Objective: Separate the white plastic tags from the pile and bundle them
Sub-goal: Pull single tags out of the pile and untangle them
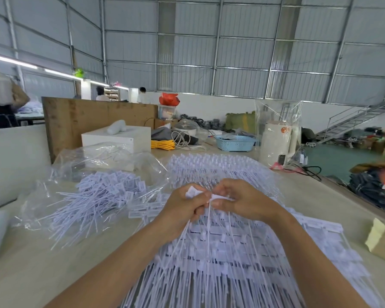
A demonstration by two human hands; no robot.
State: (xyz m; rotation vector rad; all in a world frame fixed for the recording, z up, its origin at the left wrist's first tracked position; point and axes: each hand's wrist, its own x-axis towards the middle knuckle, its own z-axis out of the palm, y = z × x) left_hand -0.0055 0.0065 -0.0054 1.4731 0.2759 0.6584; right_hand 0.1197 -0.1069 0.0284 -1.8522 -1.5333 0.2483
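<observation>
A wide pile of white plastic tags (227, 247) in joined rows covers the table in front of me, from the near edge to the far middle. My left hand (182, 210) grips a small bunch of tag heads, and their thin tails hang down from it over the pile. My right hand (240, 201) pinches the flat heads of the same bunch from the right, fingertips meeting the left hand's. A heap of loose separated tags (105, 196) lies to the left on clear plastic bags (102, 156).
A white box (118, 136) and a wooden board (93, 116) stand at the back left. Yellow cord (162, 144), a blue basket (235, 142) and a white appliance (278, 141) in a bag sit at the back. A yellow-brown packet (380, 241) lies at the right. The table edge drops off on the right.
</observation>
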